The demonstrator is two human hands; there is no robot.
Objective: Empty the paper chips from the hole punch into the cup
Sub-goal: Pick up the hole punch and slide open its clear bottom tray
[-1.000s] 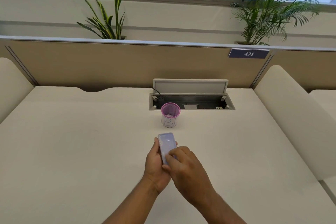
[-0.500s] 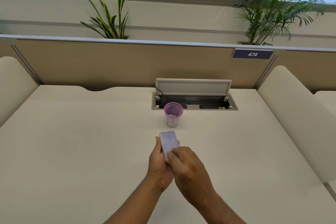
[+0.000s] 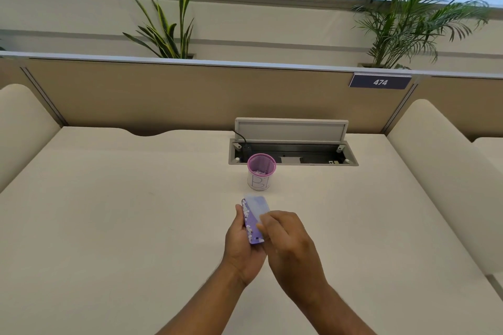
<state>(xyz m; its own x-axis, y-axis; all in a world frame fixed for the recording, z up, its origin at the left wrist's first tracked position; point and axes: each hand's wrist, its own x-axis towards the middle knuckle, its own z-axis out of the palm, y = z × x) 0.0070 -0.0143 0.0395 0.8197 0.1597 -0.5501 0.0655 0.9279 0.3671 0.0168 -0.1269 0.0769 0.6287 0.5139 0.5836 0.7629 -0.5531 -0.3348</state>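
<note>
A small purple hole punch [image 3: 251,227] lies in my left hand [image 3: 242,246], underside up, just above the desk. Its pale translucent base cover [image 3: 257,207] is swung partly off to the right, pinched by the fingers of my right hand [image 3: 288,242]. White and lilac paper chips [image 3: 247,213] show along the exposed purple underside. The cup [image 3: 260,181], white with a pink rim and a hand-drawn letter B, stands upright a short way beyond the punch. Some chips lie in its bottom.
An open cable box [image 3: 294,155] with a raised lid sits in the white desk [image 3: 136,212] right behind the cup. A tan partition [image 3: 163,95] bearing a 474 label closes the back. Rounded cream dividers flank both sides.
The base cover has come away from the punch, exposing the purple underside and the chips. Both hands stay at about the same spot near the cup.
</note>
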